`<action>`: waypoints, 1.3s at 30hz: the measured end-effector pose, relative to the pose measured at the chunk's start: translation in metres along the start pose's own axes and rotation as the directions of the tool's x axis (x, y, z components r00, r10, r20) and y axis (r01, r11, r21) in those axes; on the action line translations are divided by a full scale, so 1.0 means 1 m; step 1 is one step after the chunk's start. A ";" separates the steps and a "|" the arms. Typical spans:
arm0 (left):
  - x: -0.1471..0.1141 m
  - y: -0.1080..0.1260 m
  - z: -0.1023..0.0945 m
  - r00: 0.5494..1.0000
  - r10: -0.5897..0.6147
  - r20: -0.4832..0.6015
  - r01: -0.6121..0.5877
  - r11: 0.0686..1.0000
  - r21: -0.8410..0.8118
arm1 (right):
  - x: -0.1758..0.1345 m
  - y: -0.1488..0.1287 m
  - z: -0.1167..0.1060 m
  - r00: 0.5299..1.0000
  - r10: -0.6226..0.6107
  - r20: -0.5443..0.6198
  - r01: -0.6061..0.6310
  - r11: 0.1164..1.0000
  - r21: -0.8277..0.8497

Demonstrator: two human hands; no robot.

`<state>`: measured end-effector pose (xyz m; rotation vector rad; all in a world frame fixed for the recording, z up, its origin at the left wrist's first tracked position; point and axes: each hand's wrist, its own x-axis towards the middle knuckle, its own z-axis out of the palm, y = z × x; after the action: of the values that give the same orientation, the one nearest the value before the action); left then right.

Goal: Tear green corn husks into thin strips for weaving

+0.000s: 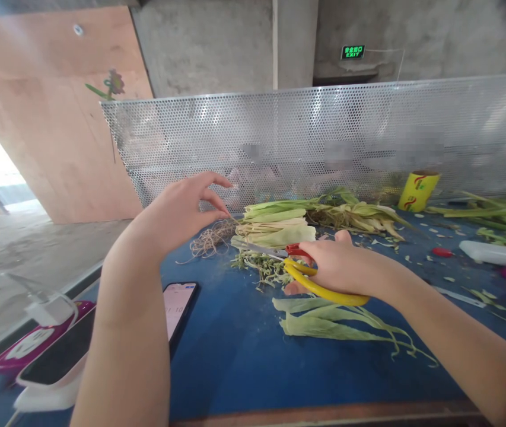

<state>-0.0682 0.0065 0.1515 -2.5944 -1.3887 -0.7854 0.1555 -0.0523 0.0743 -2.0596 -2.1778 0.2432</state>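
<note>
My left hand (181, 201) is raised at the left of a layered bundle of pale green corn husks (274, 228). Its thumb and a finger pinch what looks like a thin strand of twine running toward the bundle. A tangle of brown twine (212, 239) lies just below that hand. In my right hand (346, 264) are scissors (324, 290) with yellow and red handles. Their blades point left, along the front edge of the husk bundle. Small dried green sprigs (266, 270) lie under the blades. Closer to me, loose husk leaves (319, 320) rest on the blue tabletop (235, 367).
A perforated metal screen (279, 136) closes off the back. A yellow roll (418, 191) stands by it, near more husks (363, 216) and green stalks (502, 219). A phone (181, 305) lies by my left forearm, another phone (59, 353) at far left. A white-handled tool (493, 252) lies right.
</note>
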 end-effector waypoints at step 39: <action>0.001 -0.007 -0.003 0.988 -0.040 0.146 0.032 0.998 0.061 | 0.007 -0.018 0.011 0.990 -0.062 0.124 0.063 0.998 -0.005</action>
<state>-0.0742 0.0104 0.1536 -2.6362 -1.4771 -0.5586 0.1357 -0.0468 0.0674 -2.0271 -2.3142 0.3646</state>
